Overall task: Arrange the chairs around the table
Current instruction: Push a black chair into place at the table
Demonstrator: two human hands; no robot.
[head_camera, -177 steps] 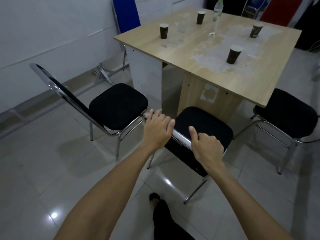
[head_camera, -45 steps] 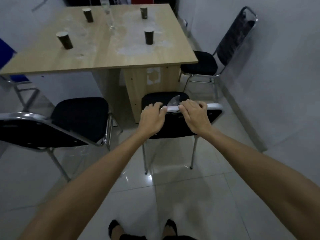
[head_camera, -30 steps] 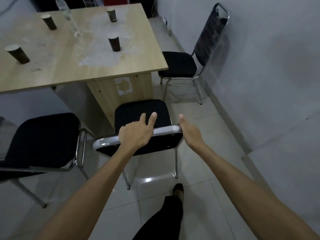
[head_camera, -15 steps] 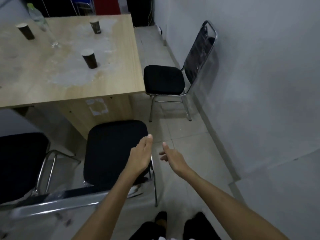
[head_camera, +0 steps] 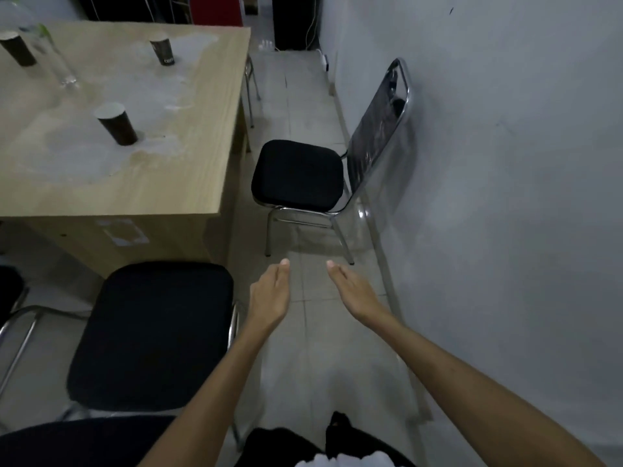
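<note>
A wooden table point(head_camera: 188, 170) fills the upper left. A black-seated chrome chair point(head_camera: 151, 332) stands at the table's near edge, its backrest at the bottom left of the view. A second black chair point(head_camera: 298, 175) stands by the table's right side, its backrest against the grey wall. My left hand point(head_camera: 269, 294) and my right hand point(head_camera: 354, 291) are both held out flat over the floor between the two chairs. Neither hand holds or touches anything.
Several dark paper cups point(head_camera: 118, 128) and a clear bottle point(head_camera: 55, 59) stand on the table. A grey wall point(head_camera: 505, 197) runs close along the right. Part of a third chair point(head_camera: 13, 298) shows at the left edge. Tiled floor point(head_camera: 303, 106) runs between table and wall.
Both hands have let go of the near chair's backrest. The view has swung right, and my hands now reach out towards the chair by the wall.
</note>
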